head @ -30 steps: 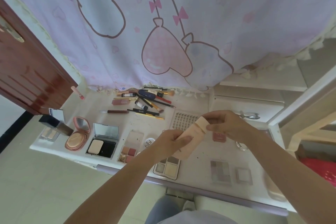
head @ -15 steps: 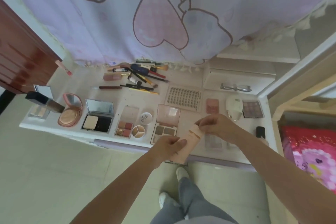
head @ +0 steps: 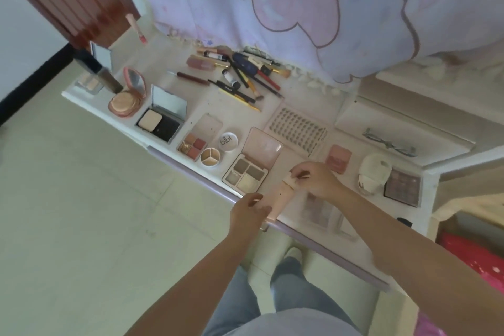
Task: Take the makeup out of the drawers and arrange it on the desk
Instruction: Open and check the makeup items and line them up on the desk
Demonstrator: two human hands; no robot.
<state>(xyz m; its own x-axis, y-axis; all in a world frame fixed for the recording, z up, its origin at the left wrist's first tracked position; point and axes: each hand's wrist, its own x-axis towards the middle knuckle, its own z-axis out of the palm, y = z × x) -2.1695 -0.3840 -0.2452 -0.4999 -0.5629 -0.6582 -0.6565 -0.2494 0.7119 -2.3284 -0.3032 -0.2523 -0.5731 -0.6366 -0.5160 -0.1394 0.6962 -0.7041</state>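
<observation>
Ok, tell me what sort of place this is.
Most likely a bedroom or dorm corner used as a vanity. A white desk stands spread with open palettes and compacts, a pile of brushes and pencils lies near its back edge, and a pink cartoon-print curtain hangs behind it.

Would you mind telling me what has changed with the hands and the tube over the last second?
Both hands lowered the peach tube toward the desk's front edge. The left hand still grips its lower end and the right hand still pinches the cap. The laid-out makeup stayed put.
</observation>
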